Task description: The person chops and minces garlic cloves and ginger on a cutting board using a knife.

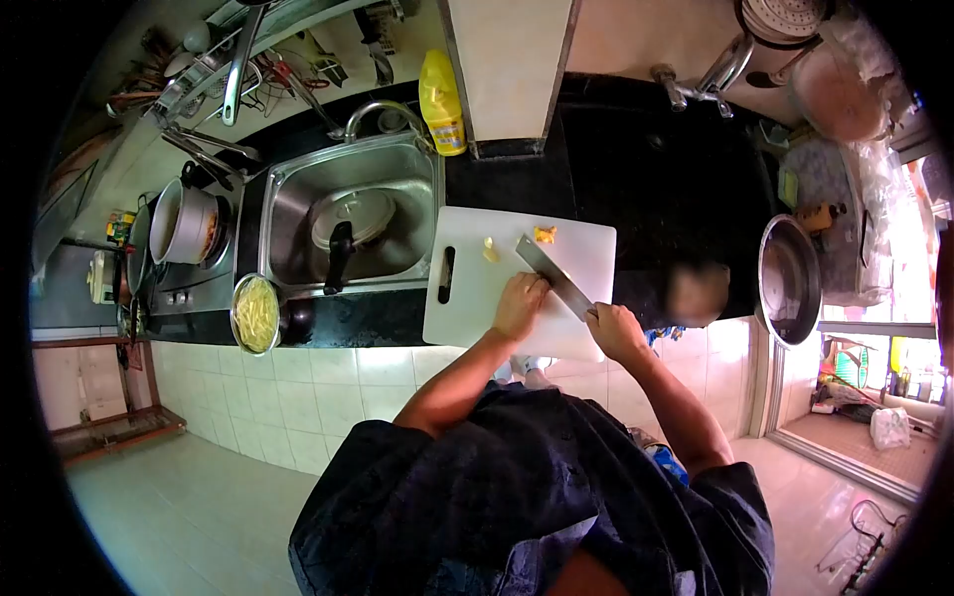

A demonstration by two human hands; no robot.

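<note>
On the counter lies a white cutting board (467,308) with a dark handle slot. My right hand (614,330) is closed around the handle of a knife (555,276) with a broad metal blade, which slants up and left over the board. Beside the blade, my left hand (522,306) rests on the board with its fingers bent together; what they hold, if anything, is hidden. A small pale yellow piece (490,249) lies left of the blade tip, and an orange-yellow piece (545,234) lies just above it.
Left of the board is a steel sink (288,204) holding a lidded pan (353,217). A bowl of pale strips (255,314) sits at the counter's front edge. A yellow bottle (440,104) stands behind the board. A metal basin (789,281) is far right.
</note>
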